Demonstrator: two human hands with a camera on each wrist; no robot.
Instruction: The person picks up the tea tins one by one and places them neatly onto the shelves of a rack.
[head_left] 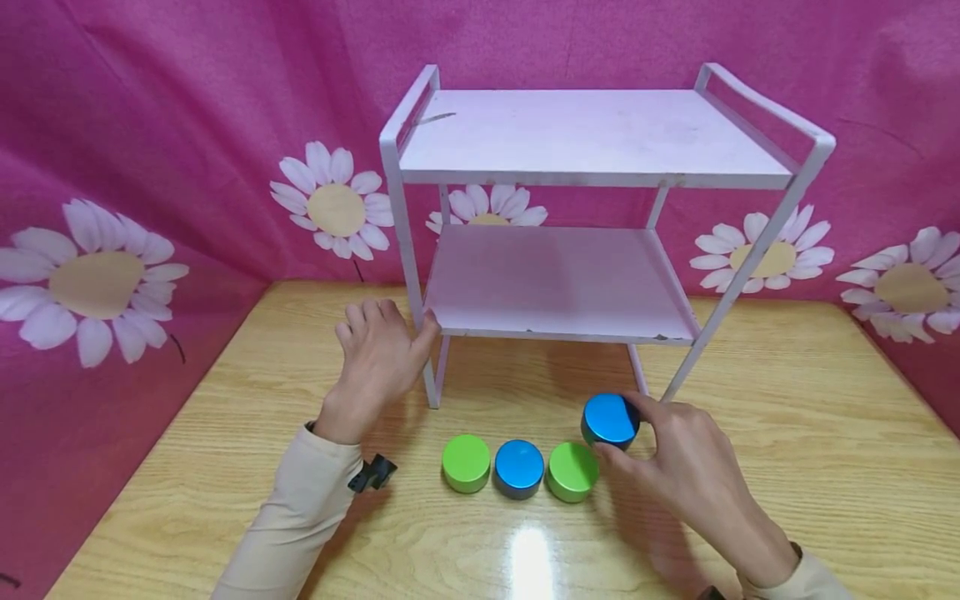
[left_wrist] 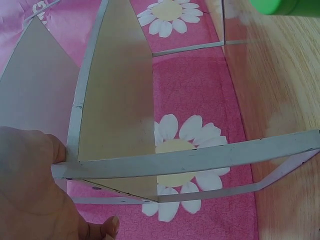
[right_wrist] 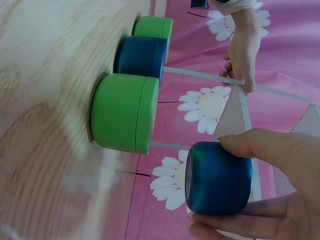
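Observation:
My right hand (head_left: 693,475) pinches a blue round tin (head_left: 609,419) between thumb and fingers. In the right wrist view this tin (right_wrist: 218,178) is held up off the table, its lid seam facing the rack. A green tin (head_left: 572,472) stands just beside it, followed leftward by a blue tin (head_left: 519,468) and another green tin (head_left: 466,463), all in one row. My left hand (head_left: 381,354) is at the left front post of a white two-shelf rack (head_left: 555,279). Its thumb (left_wrist: 56,150) lies against the post by the lower shelf, while the other fingers are loosely bent outside it.
The rack stands on the wooden table (head_left: 247,433) behind the tins; its upper shelf (head_left: 592,133) has raised side handles. Pink cloth (head_left: 570,42) with daisies hangs at the back and sides. A small black device (head_left: 372,473) is on the left wrist.

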